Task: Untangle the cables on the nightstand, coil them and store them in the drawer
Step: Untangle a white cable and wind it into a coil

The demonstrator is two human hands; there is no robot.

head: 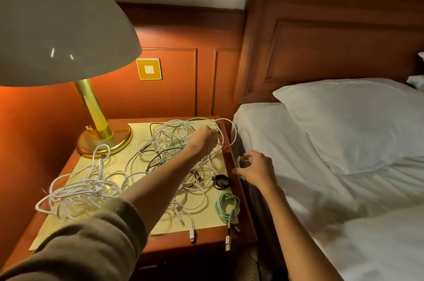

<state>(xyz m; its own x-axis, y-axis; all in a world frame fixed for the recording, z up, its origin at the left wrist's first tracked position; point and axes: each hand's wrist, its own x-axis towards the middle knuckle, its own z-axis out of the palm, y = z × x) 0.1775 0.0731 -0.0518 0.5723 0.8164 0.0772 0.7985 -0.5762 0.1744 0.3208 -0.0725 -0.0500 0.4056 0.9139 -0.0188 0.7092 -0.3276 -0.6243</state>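
Note:
A big tangle of white, pale green and black cables (pixel 165 143) covers the yellow mat on the wooden nightstand (pixel 202 233). My left hand (pixel 205 141) reaches across the pile and grips strands at its far right corner. My right hand (pixel 254 170) hovers at the nightstand's right edge and pinches a small cable end or plug (pixel 242 161). A second white tangle (pixel 78 191) lies at the front left. A coiled green cable (pixel 228 208) and a small coiled black cable (pixel 221 181) lie at the front right. The drawer is not visible.
A brass lamp (pixel 104 136) with a wide grey shade stands at the nightstand's back left. A bed with white sheets and a pillow (pixel 348 120) runs along the right, close to the nightstand. A yellow wall switch (pixel 149 69) sits on the wooden panel behind.

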